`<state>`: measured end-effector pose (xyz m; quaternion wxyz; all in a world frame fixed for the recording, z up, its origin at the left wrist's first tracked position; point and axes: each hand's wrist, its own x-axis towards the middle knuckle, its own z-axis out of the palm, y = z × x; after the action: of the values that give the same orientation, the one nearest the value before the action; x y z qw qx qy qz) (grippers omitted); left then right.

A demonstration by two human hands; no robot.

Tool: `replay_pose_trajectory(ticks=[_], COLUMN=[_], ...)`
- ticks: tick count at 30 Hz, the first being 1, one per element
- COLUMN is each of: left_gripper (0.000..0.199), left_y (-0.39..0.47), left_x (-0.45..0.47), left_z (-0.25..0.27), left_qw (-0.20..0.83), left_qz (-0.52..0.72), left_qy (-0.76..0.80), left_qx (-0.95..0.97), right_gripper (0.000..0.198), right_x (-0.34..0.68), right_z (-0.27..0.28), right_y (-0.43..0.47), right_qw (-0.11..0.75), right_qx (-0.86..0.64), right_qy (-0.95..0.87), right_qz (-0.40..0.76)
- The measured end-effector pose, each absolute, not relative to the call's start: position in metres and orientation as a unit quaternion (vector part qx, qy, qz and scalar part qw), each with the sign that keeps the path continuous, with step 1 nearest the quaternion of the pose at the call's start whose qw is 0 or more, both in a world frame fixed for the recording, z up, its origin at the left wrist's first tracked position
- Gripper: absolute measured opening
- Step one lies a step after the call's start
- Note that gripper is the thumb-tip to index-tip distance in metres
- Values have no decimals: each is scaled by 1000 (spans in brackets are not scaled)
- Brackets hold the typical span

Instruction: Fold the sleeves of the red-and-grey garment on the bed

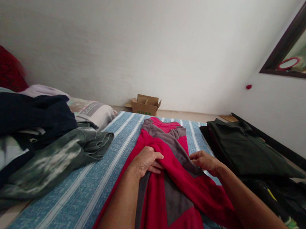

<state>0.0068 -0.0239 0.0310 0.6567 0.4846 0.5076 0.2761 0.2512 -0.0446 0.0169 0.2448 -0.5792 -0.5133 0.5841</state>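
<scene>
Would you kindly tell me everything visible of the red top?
The top looks like soft fleece, red with grey panels. It lies lengthwise on the striped sheet, collar at the far end, lower end out of view. One sleeve slants across it and sticks out to the right. The left hand and right hand touch that sleeve.

Soft, fairly dim, diffuse light fills the room; its source is unclear. The wall [160, 46] is palest toward the middle right, greyer at left. Shadows are faint-edged. The black clothes [264, 204] lose detail in darkness. The red bundle [2, 66] looks smeared, print on the box [145, 107] is unreadable, and the wide view stretches the borders.
</scene>
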Motion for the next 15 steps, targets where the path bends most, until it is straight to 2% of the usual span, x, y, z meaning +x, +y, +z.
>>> replay_pose_trajectory(ticks=[7, 15], left_gripper=[13, 15], left_y=[-25, -24], left_x=[7, 8], left_z=[33, 32], left_qw=[658, 653], left_qz=[284, 280], left_qy=[505, 510], left_qx=[481, 485], right_gripper=[6, 10], right_x=[238, 230], right_z=[7, 4], right_y=[-40, -36], right_qw=[243, 241], right_qx=[-609, -640], right_qy=[-505, -498], right_qz=[561, 534])
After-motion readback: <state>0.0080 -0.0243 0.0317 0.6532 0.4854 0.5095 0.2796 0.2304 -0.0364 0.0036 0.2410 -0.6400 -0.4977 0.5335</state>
